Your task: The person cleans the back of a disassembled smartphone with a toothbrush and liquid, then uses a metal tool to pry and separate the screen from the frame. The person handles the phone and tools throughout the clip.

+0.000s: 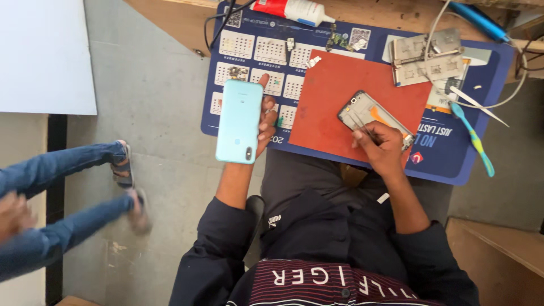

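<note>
Two hands work on a phone taken apart over a blue mat.

The left hand grips a light blue phone back cover by its edge, holding it up at the left side of the blue mat. The right hand pinches what seems to be thin tweezers, the tips on the open phone frame, which lies on a red pad on the surface. A blue toothbrush lies at the right, a metal stencil plate farther away.

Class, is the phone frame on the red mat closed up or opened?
Opened: the phone frame shows bare internals; its light blue back cover is in the left hand.
</note>
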The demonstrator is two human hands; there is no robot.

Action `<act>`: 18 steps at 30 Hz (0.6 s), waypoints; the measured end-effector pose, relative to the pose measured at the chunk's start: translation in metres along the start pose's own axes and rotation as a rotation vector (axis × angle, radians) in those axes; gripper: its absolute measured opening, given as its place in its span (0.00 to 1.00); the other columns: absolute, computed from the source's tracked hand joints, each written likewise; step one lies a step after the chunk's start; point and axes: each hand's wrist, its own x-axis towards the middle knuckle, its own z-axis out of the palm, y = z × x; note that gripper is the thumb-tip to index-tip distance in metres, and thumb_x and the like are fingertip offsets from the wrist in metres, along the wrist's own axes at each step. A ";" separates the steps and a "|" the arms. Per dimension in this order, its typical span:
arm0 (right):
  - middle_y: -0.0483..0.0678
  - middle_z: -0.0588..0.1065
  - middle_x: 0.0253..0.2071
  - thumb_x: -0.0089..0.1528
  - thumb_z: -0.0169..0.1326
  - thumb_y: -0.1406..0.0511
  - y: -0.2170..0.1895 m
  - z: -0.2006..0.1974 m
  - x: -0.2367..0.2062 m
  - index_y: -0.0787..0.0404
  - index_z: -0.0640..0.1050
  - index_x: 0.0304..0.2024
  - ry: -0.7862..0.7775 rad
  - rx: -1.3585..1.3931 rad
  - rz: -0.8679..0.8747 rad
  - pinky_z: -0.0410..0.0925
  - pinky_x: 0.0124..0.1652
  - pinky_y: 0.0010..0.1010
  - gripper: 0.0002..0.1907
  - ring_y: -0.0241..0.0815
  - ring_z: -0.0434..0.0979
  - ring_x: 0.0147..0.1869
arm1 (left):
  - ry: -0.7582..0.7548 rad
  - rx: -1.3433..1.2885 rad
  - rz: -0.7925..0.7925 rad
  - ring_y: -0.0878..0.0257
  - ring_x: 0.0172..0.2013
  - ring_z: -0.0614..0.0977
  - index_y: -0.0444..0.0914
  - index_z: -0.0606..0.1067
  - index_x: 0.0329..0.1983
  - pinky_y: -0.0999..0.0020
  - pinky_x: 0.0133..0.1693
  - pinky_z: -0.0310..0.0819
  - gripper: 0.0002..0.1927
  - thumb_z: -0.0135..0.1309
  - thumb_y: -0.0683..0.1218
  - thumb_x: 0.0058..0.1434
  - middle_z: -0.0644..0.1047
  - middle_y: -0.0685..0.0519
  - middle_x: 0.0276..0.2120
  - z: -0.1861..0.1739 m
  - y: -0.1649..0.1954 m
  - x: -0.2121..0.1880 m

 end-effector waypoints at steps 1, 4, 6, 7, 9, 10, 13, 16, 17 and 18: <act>0.46 0.78 0.30 0.68 0.57 0.72 0.001 0.000 -0.001 0.69 0.78 0.38 -0.001 -0.007 -0.003 0.70 0.35 0.21 0.05 0.29 0.77 0.34 | 0.009 0.040 0.017 0.59 0.33 0.72 0.40 0.53 0.81 0.69 0.28 0.68 0.53 0.50 0.74 0.62 0.74 0.45 0.47 -0.002 -0.001 0.000; 0.48 0.78 0.28 0.67 0.59 0.73 -0.009 0.006 -0.003 0.69 0.80 0.37 0.040 -0.245 0.056 0.65 0.31 0.25 0.04 0.33 0.73 0.29 | 0.045 0.110 0.037 0.58 0.33 0.72 0.40 0.53 0.81 0.69 0.29 0.67 0.56 0.49 0.77 0.59 0.74 0.46 0.46 -0.007 -0.005 0.000; 0.49 0.79 0.28 0.63 0.62 0.72 -0.023 0.013 -0.007 0.67 0.82 0.35 0.018 -0.503 -0.010 0.65 0.30 0.29 0.02 0.38 0.73 0.28 | 0.062 0.110 0.027 0.59 0.31 0.72 0.42 0.53 0.80 0.69 0.28 0.67 0.58 0.48 0.79 0.55 0.74 0.47 0.44 -0.009 -0.005 0.003; 0.50 0.79 0.29 0.61 0.63 0.71 -0.030 0.016 -0.009 0.66 0.82 0.34 -0.024 -0.644 -0.104 0.67 0.31 0.31 0.02 0.41 0.76 0.29 | 0.016 0.114 0.027 0.60 0.30 0.71 0.41 0.53 0.80 0.70 0.28 0.66 0.59 0.47 0.79 0.56 0.74 0.47 0.42 -0.010 -0.005 0.005; 0.51 0.80 0.35 0.58 0.62 0.71 -0.043 0.022 -0.012 0.65 0.82 0.38 -0.172 -0.597 -0.240 0.70 0.34 0.32 0.05 0.45 0.79 0.35 | -0.065 0.115 0.021 0.63 0.28 0.70 0.39 0.53 0.82 0.71 0.28 0.66 0.60 0.46 0.81 0.58 0.74 0.47 0.39 -0.011 -0.006 0.005; 0.52 0.80 0.39 0.58 0.59 0.72 -0.047 0.023 -0.014 0.66 0.82 0.42 -0.269 -0.409 -0.278 0.72 0.37 0.32 0.10 0.46 0.81 0.40 | -0.046 0.139 0.030 0.64 0.26 0.69 0.38 0.53 0.82 0.71 0.27 0.65 0.60 0.46 0.81 0.58 0.73 0.47 0.38 -0.011 -0.007 0.005; 0.52 0.80 0.45 0.59 0.57 0.73 -0.048 0.023 -0.013 0.66 0.82 0.47 -0.293 -0.299 -0.406 0.73 0.44 0.34 0.13 0.49 0.82 0.47 | -0.023 0.185 0.041 0.66 0.23 0.67 0.37 0.53 0.82 0.72 0.25 0.64 0.61 0.45 0.81 0.59 0.72 0.48 0.35 -0.011 -0.007 0.005; 0.49 0.80 0.39 0.60 0.59 0.72 -0.033 0.018 -0.008 0.64 0.81 0.42 -0.201 -0.350 -0.270 0.71 0.36 0.31 0.07 0.43 0.81 0.38 | -0.059 0.172 0.022 0.66 0.22 0.66 0.38 0.52 0.81 0.72 0.24 0.63 0.62 0.46 0.81 0.56 0.70 0.49 0.33 -0.010 -0.007 0.007; 0.47 0.80 0.35 0.61 0.60 0.72 -0.026 0.016 -0.006 0.64 0.81 0.39 -0.173 -0.355 -0.175 0.70 0.32 0.29 0.04 0.40 0.80 0.33 | -0.071 0.165 0.010 0.66 0.22 0.66 0.38 0.52 0.81 0.72 0.25 0.63 0.62 0.46 0.81 0.55 0.69 0.50 0.32 -0.010 -0.008 0.008; 0.47 0.79 0.32 0.59 0.62 0.70 -0.020 0.015 -0.004 0.63 0.80 0.35 -0.201 -0.408 -0.193 0.69 0.30 0.29 0.03 0.40 0.79 0.31 | -0.076 0.154 -0.005 0.66 0.22 0.66 0.38 0.52 0.80 0.72 0.25 0.63 0.62 0.45 0.81 0.54 0.69 0.50 0.32 -0.009 -0.009 0.008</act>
